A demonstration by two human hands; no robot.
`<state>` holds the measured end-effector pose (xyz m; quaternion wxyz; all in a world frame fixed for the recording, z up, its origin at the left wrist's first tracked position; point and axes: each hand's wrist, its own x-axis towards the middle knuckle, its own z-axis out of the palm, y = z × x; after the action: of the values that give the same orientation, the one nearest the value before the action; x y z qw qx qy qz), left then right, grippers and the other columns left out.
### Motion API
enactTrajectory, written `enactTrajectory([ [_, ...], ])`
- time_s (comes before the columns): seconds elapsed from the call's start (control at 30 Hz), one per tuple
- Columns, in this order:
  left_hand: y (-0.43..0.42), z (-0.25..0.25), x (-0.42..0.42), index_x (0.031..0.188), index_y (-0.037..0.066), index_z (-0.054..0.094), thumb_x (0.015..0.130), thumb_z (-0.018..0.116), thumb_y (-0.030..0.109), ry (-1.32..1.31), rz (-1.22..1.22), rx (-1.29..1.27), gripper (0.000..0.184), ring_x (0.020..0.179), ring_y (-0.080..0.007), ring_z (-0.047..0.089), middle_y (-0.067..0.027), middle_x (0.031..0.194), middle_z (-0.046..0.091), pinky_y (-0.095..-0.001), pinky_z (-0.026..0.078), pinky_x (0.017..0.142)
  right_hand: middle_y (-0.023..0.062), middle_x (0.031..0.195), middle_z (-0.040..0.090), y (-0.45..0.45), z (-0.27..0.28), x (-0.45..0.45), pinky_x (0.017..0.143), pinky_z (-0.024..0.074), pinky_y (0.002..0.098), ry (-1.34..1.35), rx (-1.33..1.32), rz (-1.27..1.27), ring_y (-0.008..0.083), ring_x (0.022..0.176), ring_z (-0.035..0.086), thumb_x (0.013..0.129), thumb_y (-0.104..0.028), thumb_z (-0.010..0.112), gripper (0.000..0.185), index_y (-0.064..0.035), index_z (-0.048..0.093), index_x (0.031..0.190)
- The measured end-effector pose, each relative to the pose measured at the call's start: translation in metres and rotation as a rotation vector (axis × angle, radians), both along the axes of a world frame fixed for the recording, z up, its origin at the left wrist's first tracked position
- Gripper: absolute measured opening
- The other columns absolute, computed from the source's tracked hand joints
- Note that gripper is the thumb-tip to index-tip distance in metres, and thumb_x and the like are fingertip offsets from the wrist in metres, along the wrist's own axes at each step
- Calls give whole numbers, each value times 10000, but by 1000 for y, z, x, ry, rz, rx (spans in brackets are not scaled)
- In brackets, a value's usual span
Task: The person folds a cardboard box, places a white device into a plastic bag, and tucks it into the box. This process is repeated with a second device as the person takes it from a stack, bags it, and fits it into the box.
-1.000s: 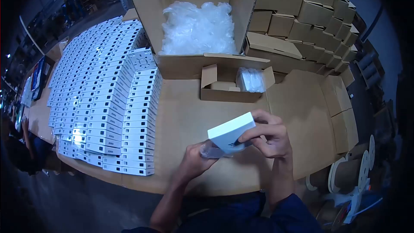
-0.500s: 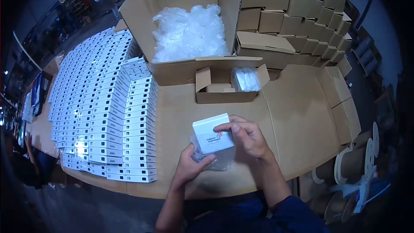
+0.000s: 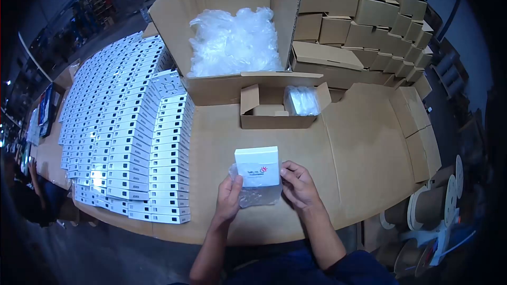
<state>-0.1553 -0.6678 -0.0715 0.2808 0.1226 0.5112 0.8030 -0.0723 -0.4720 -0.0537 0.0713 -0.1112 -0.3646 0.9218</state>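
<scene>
A small white box [image 3: 257, 162] with a red logo and dark lettering sits partly inside a clear plastic bag [image 3: 259, 196]. The lower part of the bag hangs crumpled below it. My left hand [image 3: 229, 196] grips box and bag at the lower left, thumb on the front. At the right edge, my right hand [image 3: 300, 186] is closed in a pinch, apparently on the bag's rim; the fingertips are partly hidden. Beyond my hands stands an open small carton [image 3: 274, 122], with several bagged white boxes [image 3: 302, 101] at its right end.
On the left rise tall stacks of white boxes [image 3: 127, 142]. Behind the small carton, a large carton [image 3: 182, 31] holds a heap of clear plastic bags [image 3: 235, 42]. Several brown cartons [image 3: 377, 10] are piled at the back right. Cable spools [image 3: 435, 206] stand beside the table. Another person [image 3: 34, 190] is at far left.
The white box has tilted more upright and sunk a little. My right hand has moved from the box's front face down to its right edge.
</scene>
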Motion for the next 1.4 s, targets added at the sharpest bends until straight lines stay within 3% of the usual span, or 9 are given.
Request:
enactTrajectory([
  [0.33, 1, 33, -9, 1550, -87, 338, 1140, 290, 290, 377, -88, -118, 559, 1314, -247, 548, -178, 1438, 592, -359, 397, 1142, 149, 1192, 690, 2, -5, -6, 1061, 471, 362, 231, 3, -51, 213, 1148, 639, 1006, -70, 655, 138, -6, 671, 1128],
  [0.37, 0, 24, -11, 1591, -75, 206, 1143, 265, 298, 379, -135, -65, 586, 1344, -263, 524, -212, 1452, 543, -388, 375, 1165, 178, 1243, 673, 1, -6, -5, 1085, 455, 376, 237, -37, -41, 239, 1178, 629, 1003, -83, 660, 174, -9, 650, 1161],
  [0.5, 5, 20, -4, 1576, -74, 242, 1145, 286, 297, 191, 15, 47, 570, 1325, -236, 525, -177, 1444, 509, -385, 396, 1154, 171, 1323, 646, -1, 16, -6, 1104, 447, 361, 214, -152, -21, 226, 1236, 615, 966, -102, 726, 392, 2, 573, 1311],
  [0.6, 10, 9, -5, 1577, -67, 244, 1145, 293, 286, 224, 39, 89, 561, 1332, -232, 513, -181, 1472, 474, -391, 394, 1157, 150, 1323, 641, -12, 11, -6, 1081, 471, 340, 119, 390, -42, 194, 1229, 612, 925, -39, 760, 463, 20, 559, 1338],
  [0.63, 11, 15, -3, 1542, -55, 364, 1144, 302, 311, 230, 42, 83, 544, 1340, -224, 493, -166, 1484, 482, -368, 385, 1144, 135, 1302, 648, -14, 12, -4, 1047, 498, 318, -18, 362, -33, 171, 1197, 619, 899, 24, 765, 488, 36, 557, 1340],
  [0.93, 11, 23, -3, 1362, -71, 532, 1095, 506, 123, 105, -79, -61, 331, 1194, -176, 586, -117, 1264, 597, -317, 483, 1047, 155, 1206, 711, -10, 16, -6, 971, 535, 300, 108, 615, -78, 165, 1087, 658, 945, 21, 709, 239, 64, 682, 1179],
  [1.13, 17, 15, -6, 1157, -39, 680, 1086, 551, 218, -40, 84, -34, 296, 1040, -207, 692, -113, 1107, 698, -352, 611, 898, 162, 1097, 756, -10, 20, -9, 916, 546, 282, -70, 590, -258, 161, 995, 697, 1043, -97, 611, 192, 60, 693, 1117],
  [1.27, 19, 20, -11, 1156, -44, 675, 1083, 562, 255, -99, 149, -25, 328, 998, -220, 718, -132, 1086, 712, -351, 632, 853, 200, 1197, 725, -11, 17, -14, 972, 535, 328, 238, 659, -471, 255, 1040, 709, 1006, -51, 630, 208, 29, 703, 1184],
  [1.4, 22, 13, -11, 1143, -66, 667, 1087, 554, 273, -92, 137, -21, 362, 1000, -228, 722, -165, 1095, 709, -360, 636, 845, 174, 1164, 741, 0, 27, -4, 926, 546, 342, 246, 1031, -154, 249, 995, 712, 903, 7, 722, 240, -6, 760, 1140],
])
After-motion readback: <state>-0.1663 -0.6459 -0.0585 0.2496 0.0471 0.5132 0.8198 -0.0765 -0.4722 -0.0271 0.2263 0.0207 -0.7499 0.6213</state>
